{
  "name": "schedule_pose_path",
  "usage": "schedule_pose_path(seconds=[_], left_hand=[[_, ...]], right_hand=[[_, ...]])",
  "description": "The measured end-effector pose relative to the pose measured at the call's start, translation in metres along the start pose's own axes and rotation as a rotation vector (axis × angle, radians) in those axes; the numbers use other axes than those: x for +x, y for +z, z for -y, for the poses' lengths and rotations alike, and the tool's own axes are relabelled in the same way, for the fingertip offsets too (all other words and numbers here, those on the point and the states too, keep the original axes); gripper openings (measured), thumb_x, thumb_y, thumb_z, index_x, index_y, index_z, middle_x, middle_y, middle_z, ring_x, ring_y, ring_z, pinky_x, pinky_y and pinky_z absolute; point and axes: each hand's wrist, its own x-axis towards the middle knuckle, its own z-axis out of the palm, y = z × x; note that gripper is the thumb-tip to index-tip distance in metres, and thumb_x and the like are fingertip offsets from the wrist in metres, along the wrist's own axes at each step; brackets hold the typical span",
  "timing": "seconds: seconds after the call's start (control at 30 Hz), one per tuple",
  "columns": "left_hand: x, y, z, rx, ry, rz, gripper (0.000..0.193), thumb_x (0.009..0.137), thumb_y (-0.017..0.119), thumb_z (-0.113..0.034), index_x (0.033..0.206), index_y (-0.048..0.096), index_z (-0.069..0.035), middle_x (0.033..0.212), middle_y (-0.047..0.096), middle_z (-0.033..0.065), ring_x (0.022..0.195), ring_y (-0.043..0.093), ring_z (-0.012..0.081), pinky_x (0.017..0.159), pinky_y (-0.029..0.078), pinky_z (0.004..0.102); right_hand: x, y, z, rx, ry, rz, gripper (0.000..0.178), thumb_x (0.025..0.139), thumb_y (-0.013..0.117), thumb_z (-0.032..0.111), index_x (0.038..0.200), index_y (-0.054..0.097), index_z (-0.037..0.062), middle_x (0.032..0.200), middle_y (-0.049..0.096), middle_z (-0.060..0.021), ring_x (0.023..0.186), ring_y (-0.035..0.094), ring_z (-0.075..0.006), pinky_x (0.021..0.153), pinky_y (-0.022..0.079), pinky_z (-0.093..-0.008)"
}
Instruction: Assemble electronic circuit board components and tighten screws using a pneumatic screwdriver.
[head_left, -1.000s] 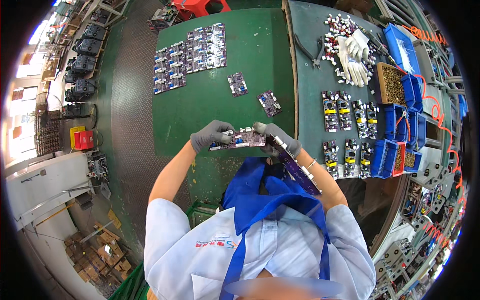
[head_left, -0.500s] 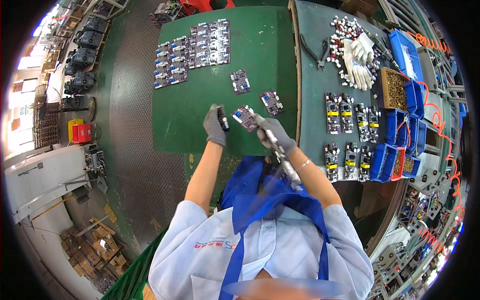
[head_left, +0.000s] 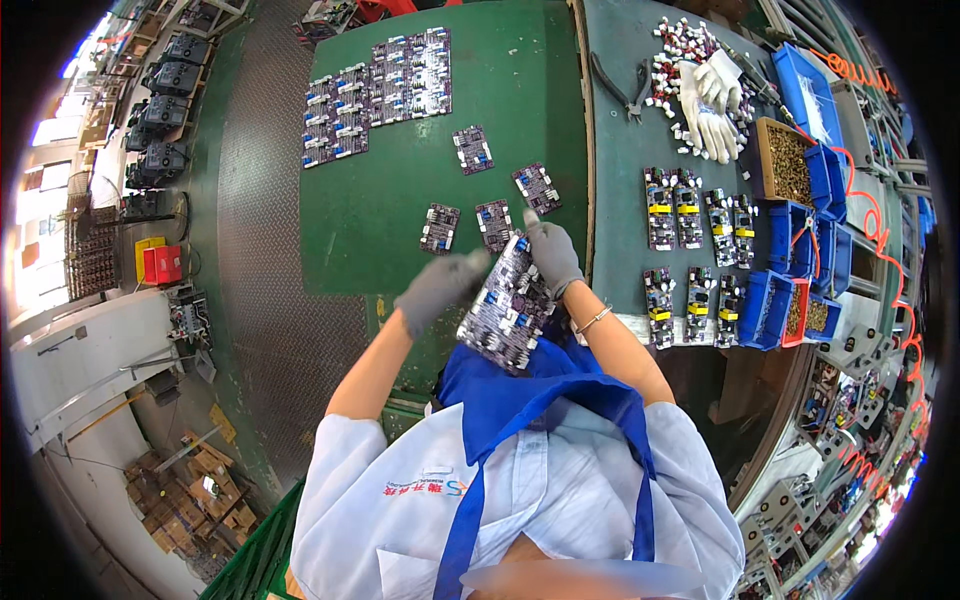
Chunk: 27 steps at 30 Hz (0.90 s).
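Note:
My right hand [head_left: 548, 252], in a grey glove, grips the top edge of a purple circuit-board panel [head_left: 508, 308] held tilted over the near edge of the green table [head_left: 400, 210]. My left hand [head_left: 437, 287], also gloved and blurred, is at the panel's left side; whether it grips the panel I cannot tell. Just beyond my hands two small separated boards [head_left: 440, 228] [head_left: 494, 224] lie on the green surface, with two more [head_left: 537, 187] [head_left: 473, 149] further back.
Rows of purple boards [head_left: 378, 92] lie at the table's far left. On the right bench are assembled boards with yellow parts [head_left: 690, 218], blue bins [head_left: 800, 250], white gloves [head_left: 712, 100], pliers [head_left: 625, 88] and small white parts. Metal floor plate [head_left: 250, 250] lies to the left.
Two more small boards now lie on the green table near my hands. My hands have drawn back toward my body with the panel, which now shows broadside.

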Motion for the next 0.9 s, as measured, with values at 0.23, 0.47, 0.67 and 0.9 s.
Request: schedule_pose_path(seconds=[0.23,0.47,0.67,0.9], left_hand=[[-0.017,-0.006,-0.015,0.333,0.376,-0.050,0.049,0.086,0.064,-0.044,0.099,0.064,0.003,0.080,0.066,0.0154,0.072,0.060,0.0218,0.070,0.048,0.0372],[-0.026,-0.020,-0.039,0.555,0.530,0.149,0.050,0.079,0.064,-0.043,0.092,0.063,0.005,0.070,0.059,0.0193,0.066,0.056,0.0218,0.065,0.046,0.0378],[-0.024,-0.005,-0.040,0.135,0.566,0.205,0.049,0.077,0.067,-0.041,0.097,0.066,0.004,0.079,0.065,0.0112,0.074,0.058,0.0166,0.069,0.047,0.0347],[0.010,-0.017,-0.016,-0.657,0.653,0.060,0.031,0.080,0.060,-0.032,0.088,0.063,-0.002,0.084,0.065,0.0060,0.077,0.060,0.0131,0.073,0.048,0.0269]], right_hand=[[-0.020,-0.041,0.046,-0.131,-0.580,-0.303,0.055,0.097,0.041,0.053,0.104,0.062,0.0032,0.092,0.066,-0.0187,0.092,0.060,-0.0411,0.082,0.047,-0.0471],[-0.045,-0.058,0.078,-0.454,-0.762,0.260,0.071,0.093,0.037,0.062,0.061,0.063,0.0048,0.053,0.052,-0.0159,0.054,0.055,-0.0360,0.054,0.043,-0.0446],[-0.029,-0.030,0.043,0.052,-0.449,0.482,0.056,0.094,0.050,0.049,0.067,0.066,0.0030,0.056,0.057,-0.0050,0.051,0.050,-0.0192,0.053,0.041,-0.0369],[-0.005,-0.028,0.024,1.499,-0.240,0.458,0.053,0.097,0.047,0.051,0.062,0.055,0.0123,0.056,0.049,0.0012,0.054,0.048,-0.0118,0.050,0.037,-0.0289]])
